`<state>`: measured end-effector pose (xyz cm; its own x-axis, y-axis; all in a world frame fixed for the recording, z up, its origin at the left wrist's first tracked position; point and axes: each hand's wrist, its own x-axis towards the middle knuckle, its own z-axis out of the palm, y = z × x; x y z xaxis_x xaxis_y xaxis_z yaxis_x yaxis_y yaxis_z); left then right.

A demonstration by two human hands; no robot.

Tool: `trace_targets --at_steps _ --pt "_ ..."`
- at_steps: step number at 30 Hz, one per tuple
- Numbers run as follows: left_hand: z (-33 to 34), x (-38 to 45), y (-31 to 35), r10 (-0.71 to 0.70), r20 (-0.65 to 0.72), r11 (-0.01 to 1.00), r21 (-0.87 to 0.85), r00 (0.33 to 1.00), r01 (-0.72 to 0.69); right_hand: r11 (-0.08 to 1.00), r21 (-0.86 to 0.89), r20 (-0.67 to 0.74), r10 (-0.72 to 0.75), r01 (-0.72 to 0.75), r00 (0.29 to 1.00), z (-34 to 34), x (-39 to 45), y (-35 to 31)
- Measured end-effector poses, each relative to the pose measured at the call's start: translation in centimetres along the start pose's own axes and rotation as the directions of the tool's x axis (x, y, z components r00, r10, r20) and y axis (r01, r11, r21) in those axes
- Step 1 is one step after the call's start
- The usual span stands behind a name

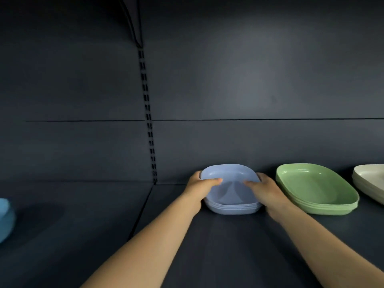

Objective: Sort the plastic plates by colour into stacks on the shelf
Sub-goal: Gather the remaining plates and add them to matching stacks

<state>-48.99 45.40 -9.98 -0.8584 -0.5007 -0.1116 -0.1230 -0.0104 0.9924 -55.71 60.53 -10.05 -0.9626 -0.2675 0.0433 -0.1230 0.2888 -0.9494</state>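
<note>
A stack of several pale blue plates (231,192) stands on the dark shelf (218,246), close to the back wall. My left hand (200,187) grips its left rim, thumb lying inside the top plate. My right hand (265,189) grips the right rim the same way. To the right stands a stack of green plates (315,189). Further right, cut off by the frame edge, is a stack of cream plates (371,182).
At the far left edge a light blue plastic dish (5,217) stands on the neighbouring shelf section. A slotted black upright (148,119) runs down the back panel between the two sections. The shelf front lies between my forearms.
</note>
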Motion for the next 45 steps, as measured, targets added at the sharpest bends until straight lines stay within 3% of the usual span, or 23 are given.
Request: trace_targets --at_steps 2,5,7,9,11,15,18,21,29,34,37,40,43,45 --pt "-1.9 -0.6 0.5 -0.018 0.088 1.000 0.025 0.996 0.016 0.982 -0.187 0.005 -0.040 0.040 0.999 -0.6 -0.4 -0.8" --pt "-6.3 -2.2 2.2 -0.036 0.144 0.973 0.229 0.989 0.002 0.835 -0.534 0.075 -0.110 0.134 0.991 -1.5 -2.1 -3.1" --pt "-10.0 -3.4 3.9 0.001 0.156 0.898 0.435 0.988 -0.069 0.701 -0.681 0.193 -0.108 0.212 0.975 -1.8 -4.1 -5.6" --pt "-14.1 -5.2 5.9 0.037 0.199 0.748 0.644 0.979 -0.159 0.544 -0.789 0.289 -0.079 0.285 0.954 -1.2 -6.4 -8.6" --pt "-18.3 -7.1 7.5 0.062 0.221 0.568 0.794 0.973 -0.217 0.411 -0.846 0.341 -0.072 0.340 0.937 0.4 -8.7 -11.6" --pt "-26.9 -10.2 8.2 0.075 0.248 0.249 0.933 0.966 -0.259 0.263 -0.866 0.409 -0.117 0.425 0.905 6.8 -13.2 -16.5" --pt "-33.3 -12.0 8.4 0.059 0.258 0.114 0.958 0.964 -0.264 0.149 -0.867 0.463 -0.107 0.475 0.880 12.6 -16.5 -18.9" --pt "-39.3 -13.2 8.6 0.055 0.258 0.070 0.963 0.965 -0.262 0.120 -0.859 0.493 -0.069 0.498 0.867 17.7 -19.4 -21.1" --pt "-49.8 -14.5 8.3 -0.032 0.248 0.004 0.969 0.968 -0.248 0.139 -0.857 0.497 -0.029 0.496 0.867 27.8 -24.8 -24.7" --pt "-51.9 -14.0 6.4 -0.037 0.279 0.095 0.957 0.960 -0.274 0.208 -0.845 0.502 -0.004 0.492 0.865 31.8 -25.5 -24.3" --pt "-52.1 -13.5 3.8 -0.050 0.303 0.194 0.938 0.952 -0.288 0.368 -0.806 0.503 0.011 0.464 0.864 34.1 -25.3 -22.7" --pt "-52.1 -12.7 0.8 -0.018 0.321 0.310 0.902 0.947 -0.300 0.603 -0.720 0.459 0.041 0.345 0.887 36.5 -25.1 -19.9" --pt "-52.0 -12.5 -1.1 0.009 0.316 0.466 0.838 0.949 -0.284 0.878 -0.446 0.380 0.012 0.172 0.925 38.5 -24.9 -17.0" --pt "-52.0 -12.9 -1.9 0.013 0.313 0.635 0.731 0.950 -0.250 0.973 -0.219 0.302 -0.003 0.073 0.953 39.4 -25.2 -15.9"
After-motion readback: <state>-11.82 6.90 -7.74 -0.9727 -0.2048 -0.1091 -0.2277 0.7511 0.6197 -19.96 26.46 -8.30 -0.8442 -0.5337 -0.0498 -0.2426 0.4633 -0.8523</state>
